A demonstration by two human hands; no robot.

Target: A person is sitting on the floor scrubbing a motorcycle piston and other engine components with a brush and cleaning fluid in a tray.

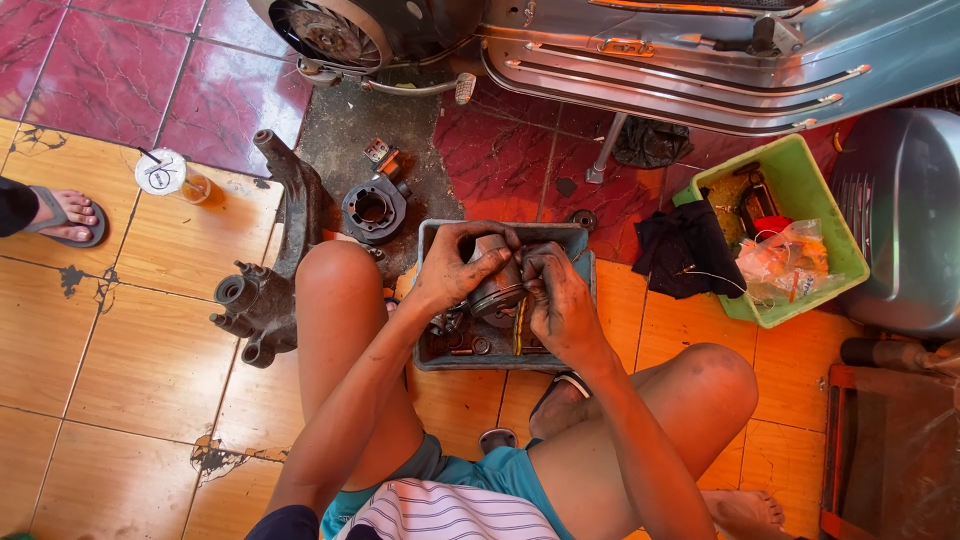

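My left hand [455, 265], black with grease, grips a round grey metal engine part, a piston [497, 285], from the top left. Against the piston's right side, my right hand [555, 295] has its fingers pinched on something too small to make out. Both hands hover over a blue-grey tray [580, 238] holding small metal parts. My bare knees flank the tray as I sit on the floor.
A dark engine casing [262, 295] and a cylinder block [373, 208] lie on the tiles at left. A green bin [800, 175] with bags and a black rag [685, 250] sit right. A scooter body [700, 60] spans the top. Another person's sandalled foot [65, 215] is at far left, by a plastic cup [165, 172].
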